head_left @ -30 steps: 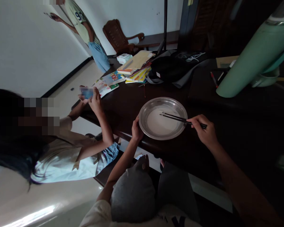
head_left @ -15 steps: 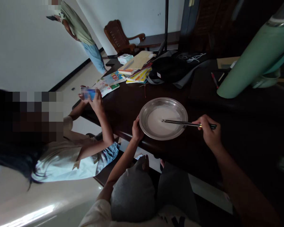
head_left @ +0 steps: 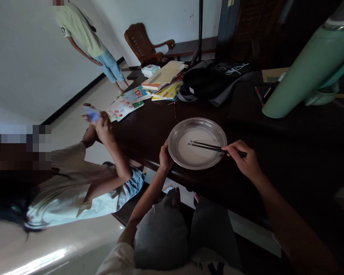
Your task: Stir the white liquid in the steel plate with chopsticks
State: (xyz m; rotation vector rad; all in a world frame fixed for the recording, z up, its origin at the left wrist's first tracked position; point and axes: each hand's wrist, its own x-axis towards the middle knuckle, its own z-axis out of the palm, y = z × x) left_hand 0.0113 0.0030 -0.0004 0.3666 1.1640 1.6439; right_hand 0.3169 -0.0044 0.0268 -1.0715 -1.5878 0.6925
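Note:
A round metal basin (head_left: 176,156) sits near the front edge of the dark table, with a milky white liquid (head_left: 196,151) in its bottom. At the basin's left side, my left hand (head_left: 166,157) grips the rim, its fingers partly hidden beneath. My right hand (head_left: 242,156) is closed around a pair of black chopsticks (head_left: 209,146) at the right side of the basin. Their tips are slightly apart, over or in the liquid near its middle; I cannot tell how deep they reach.
A green tumbler (head_left: 298,72) stands on the right, beside a red pen (head_left: 258,95). Books and papers (head_left: 163,84) and a black bag (head_left: 203,84) lie at the back. A seated person (head_left: 83,175) is on my left; another person (head_left: 88,42) stands farther off.
My right hand has moved left with the chopsticks, and their tips have spread apart and shifted left. My left hand stays on the basin. The seated person has leaned left; the standing person has turned.

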